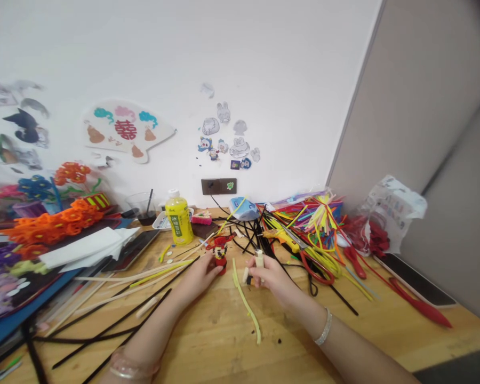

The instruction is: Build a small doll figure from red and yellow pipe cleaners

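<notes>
Hands at cluttered wooden table, white wall, grey partition

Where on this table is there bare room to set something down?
Bare tabletop lies between the left forearm and the pale yellow strip, and front right, between the right forearm and the long red object. Crowded: far left, with orange flowers; back right, around the multicoloured bundle.

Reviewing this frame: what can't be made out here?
All in the head view:
- Red figurine: partly covered by the left hand.
- Cream piece: partly covered by the right hand.
- Yellow bottle: small label print too blurred.
- Purple flowers: cut off by the left edge.
</notes>
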Demonstrator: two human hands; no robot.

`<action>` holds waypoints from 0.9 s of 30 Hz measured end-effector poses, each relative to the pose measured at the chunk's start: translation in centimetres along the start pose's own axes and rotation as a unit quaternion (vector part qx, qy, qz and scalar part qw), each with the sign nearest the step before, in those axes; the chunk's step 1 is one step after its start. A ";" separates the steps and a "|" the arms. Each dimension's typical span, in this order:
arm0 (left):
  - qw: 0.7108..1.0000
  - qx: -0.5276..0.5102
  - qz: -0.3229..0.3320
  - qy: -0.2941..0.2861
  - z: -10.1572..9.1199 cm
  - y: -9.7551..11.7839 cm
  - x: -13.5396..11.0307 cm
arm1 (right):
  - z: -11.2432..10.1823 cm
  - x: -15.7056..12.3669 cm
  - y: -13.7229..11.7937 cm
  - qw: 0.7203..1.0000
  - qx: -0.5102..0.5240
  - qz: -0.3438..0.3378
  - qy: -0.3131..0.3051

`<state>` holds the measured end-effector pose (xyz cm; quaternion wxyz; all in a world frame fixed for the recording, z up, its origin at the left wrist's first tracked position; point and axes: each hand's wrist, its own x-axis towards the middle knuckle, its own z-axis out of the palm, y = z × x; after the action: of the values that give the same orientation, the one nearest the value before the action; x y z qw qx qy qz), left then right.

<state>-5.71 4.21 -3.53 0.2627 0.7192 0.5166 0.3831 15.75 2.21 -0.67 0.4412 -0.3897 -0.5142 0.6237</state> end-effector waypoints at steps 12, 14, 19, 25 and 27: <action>1.000 -0.008 -0.002 0.007 0.0 -0.2 0.0 | 0.0 0.0 -0.2 1.000 -0.002 -0.002 -0.007; 1.000 -0.017 -0.003 0.006 0.1 -0.3 0.0 | 0.0 -0.1 -0.2 1.000 -0.003 0.002 -0.004; 0.999 -0.041 -0.010 -0.002 0.2 0.0 0.0 | 0.0 -0.2 -0.5 1.000 0.000 0.003 -0.002; 0.999 -0.049 -0.010 0.013 0.4 -0.1 0.1 | 0.0 -0.2 -0.5 1.000 -0.005 -0.002 -0.007; 0.998 -0.050 -0.011 0.021 0.5 -0.3 0.2 | 0.0 -0.2 -0.4 1.000 -0.006 -0.003 -0.007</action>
<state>-5.42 4.48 -3.98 0.2918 0.6913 0.5104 0.4200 15.85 2.09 -0.26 0.4369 -0.3863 -0.5228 0.6218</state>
